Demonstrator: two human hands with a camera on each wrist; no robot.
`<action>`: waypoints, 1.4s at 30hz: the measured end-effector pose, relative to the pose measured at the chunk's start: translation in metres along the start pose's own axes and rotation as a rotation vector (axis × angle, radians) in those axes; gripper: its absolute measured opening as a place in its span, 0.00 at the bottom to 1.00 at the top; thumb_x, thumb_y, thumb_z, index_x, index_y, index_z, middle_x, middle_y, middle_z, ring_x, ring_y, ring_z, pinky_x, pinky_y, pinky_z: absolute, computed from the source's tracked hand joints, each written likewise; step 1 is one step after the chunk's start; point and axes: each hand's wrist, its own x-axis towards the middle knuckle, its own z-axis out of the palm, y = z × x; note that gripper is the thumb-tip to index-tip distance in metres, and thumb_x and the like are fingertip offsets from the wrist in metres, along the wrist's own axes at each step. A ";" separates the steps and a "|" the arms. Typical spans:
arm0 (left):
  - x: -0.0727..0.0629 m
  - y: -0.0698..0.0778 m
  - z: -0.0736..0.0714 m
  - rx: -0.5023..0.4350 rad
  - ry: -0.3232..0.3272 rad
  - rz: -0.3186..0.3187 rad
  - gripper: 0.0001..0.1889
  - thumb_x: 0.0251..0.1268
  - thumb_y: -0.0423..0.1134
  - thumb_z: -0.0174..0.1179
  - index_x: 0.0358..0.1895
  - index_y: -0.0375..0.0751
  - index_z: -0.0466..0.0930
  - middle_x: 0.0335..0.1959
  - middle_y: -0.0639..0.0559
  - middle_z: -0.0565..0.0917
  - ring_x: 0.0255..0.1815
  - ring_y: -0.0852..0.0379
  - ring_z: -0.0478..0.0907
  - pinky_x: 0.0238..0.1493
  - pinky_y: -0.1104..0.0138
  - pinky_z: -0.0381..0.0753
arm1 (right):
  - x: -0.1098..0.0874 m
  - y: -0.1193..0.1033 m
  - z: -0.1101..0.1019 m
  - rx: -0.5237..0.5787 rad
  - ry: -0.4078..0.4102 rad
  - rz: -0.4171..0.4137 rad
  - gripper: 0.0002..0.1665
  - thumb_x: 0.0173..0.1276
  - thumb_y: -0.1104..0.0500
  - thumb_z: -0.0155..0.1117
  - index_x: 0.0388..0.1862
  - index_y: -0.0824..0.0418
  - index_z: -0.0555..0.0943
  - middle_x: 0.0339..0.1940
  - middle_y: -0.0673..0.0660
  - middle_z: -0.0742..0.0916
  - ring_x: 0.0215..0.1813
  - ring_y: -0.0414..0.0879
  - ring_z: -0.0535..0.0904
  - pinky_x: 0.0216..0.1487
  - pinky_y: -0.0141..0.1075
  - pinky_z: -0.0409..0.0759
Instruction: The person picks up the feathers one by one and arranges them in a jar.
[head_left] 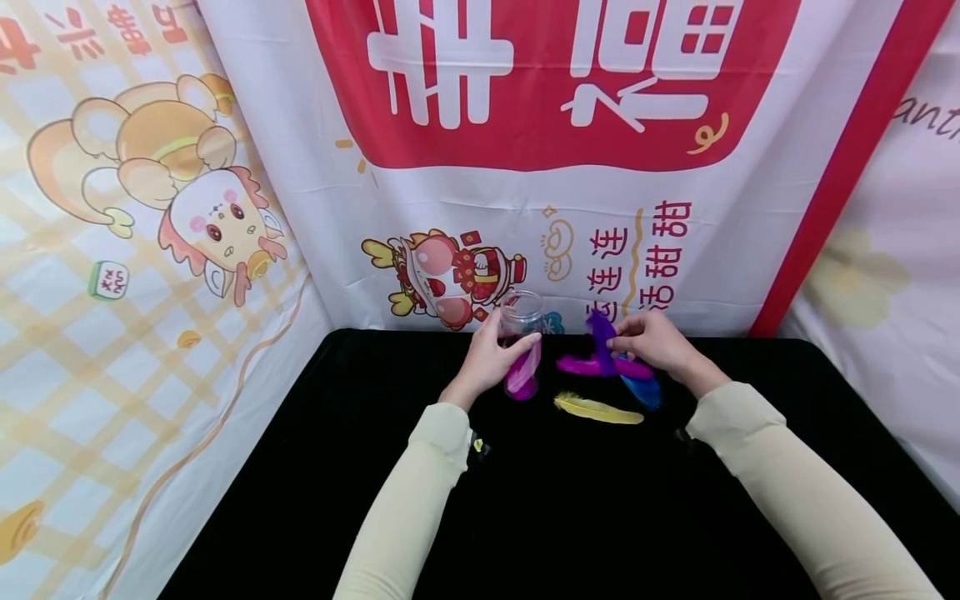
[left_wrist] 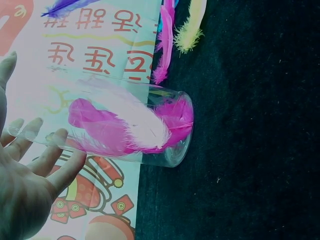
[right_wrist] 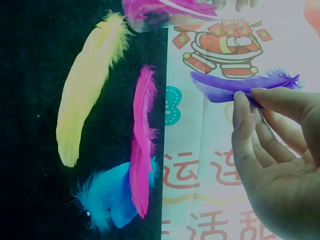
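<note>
My left hand (head_left: 489, 357) grips a clear jar (head_left: 523, 310) standing upright near the back of the black table. Inside the jar lie magenta feathers (left_wrist: 100, 130) and a whitish feather (left_wrist: 145, 117). To the right, my right hand (head_left: 660, 340) pinches a purple feather (right_wrist: 227, 89) between thumb and fingertips, raised above the tabletop. Beneath it a magenta feather (right_wrist: 143, 135) overlaps a blue feather (right_wrist: 117, 192). A yellow feather (head_left: 597, 409) rests nearer to me. In the left wrist view the purple feather shows at the top edge, apart from the jar.
The black cloth-covered table (head_left: 570, 508) ends at a printed white and red backdrop (head_left: 555, 158) just behind the jar. A patterned curtain (head_left: 150, 250) hangs at the left, and another printed cloth (head_left: 877, 275) at the right.
</note>
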 end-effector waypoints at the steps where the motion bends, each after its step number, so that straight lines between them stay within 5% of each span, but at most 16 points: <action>1: 0.000 0.000 0.000 0.002 0.002 0.000 0.37 0.65 0.62 0.67 0.72 0.53 0.67 0.65 0.51 0.76 0.64 0.54 0.76 0.65 0.55 0.77 | 0.000 0.000 0.000 0.004 0.006 -0.002 0.13 0.72 0.61 0.69 0.47 0.72 0.84 0.38 0.63 0.90 0.32 0.48 0.84 0.34 0.37 0.83; 6: -0.001 -0.001 0.000 0.006 0.008 0.005 0.37 0.65 0.61 0.67 0.72 0.53 0.67 0.66 0.51 0.76 0.65 0.54 0.76 0.65 0.56 0.77 | 0.000 -0.005 0.001 0.025 0.013 0.014 0.14 0.72 0.62 0.68 0.48 0.73 0.83 0.40 0.62 0.91 0.36 0.50 0.87 0.37 0.37 0.85; 11: -0.002 -0.002 0.001 0.007 0.008 0.007 0.37 0.65 0.61 0.68 0.72 0.53 0.67 0.65 0.51 0.76 0.64 0.54 0.77 0.65 0.56 0.77 | 0.000 -0.007 0.002 0.049 0.005 0.021 0.16 0.72 0.61 0.69 0.49 0.73 0.81 0.42 0.63 0.91 0.36 0.42 0.87 0.37 0.36 0.85; 19: -0.002 0.000 0.001 0.002 0.005 0.004 0.36 0.65 0.60 0.68 0.72 0.53 0.67 0.65 0.50 0.76 0.62 0.52 0.79 0.64 0.55 0.77 | 0.000 -0.014 0.003 0.041 0.030 0.014 0.15 0.73 0.61 0.68 0.49 0.72 0.82 0.41 0.61 0.91 0.43 0.54 0.88 0.36 0.36 0.84; 30: -0.002 0.000 0.001 0.005 0.003 0.000 0.36 0.66 0.60 0.67 0.72 0.53 0.66 0.66 0.50 0.75 0.63 0.53 0.78 0.65 0.57 0.77 | -0.001 -0.027 0.000 0.041 0.066 -0.012 0.15 0.71 0.58 0.70 0.47 0.71 0.83 0.38 0.55 0.89 0.37 0.41 0.82 0.37 0.35 0.84; 42: -0.001 0.001 0.000 0.001 0.004 -0.011 0.37 0.64 0.63 0.68 0.72 0.55 0.67 0.65 0.51 0.76 0.62 0.53 0.79 0.64 0.55 0.77 | 0.003 -0.051 0.001 0.070 0.140 -0.048 0.17 0.70 0.55 0.72 0.47 0.69 0.83 0.35 0.52 0.89 0.31 0.38 0.80 0.34 0.33 0.82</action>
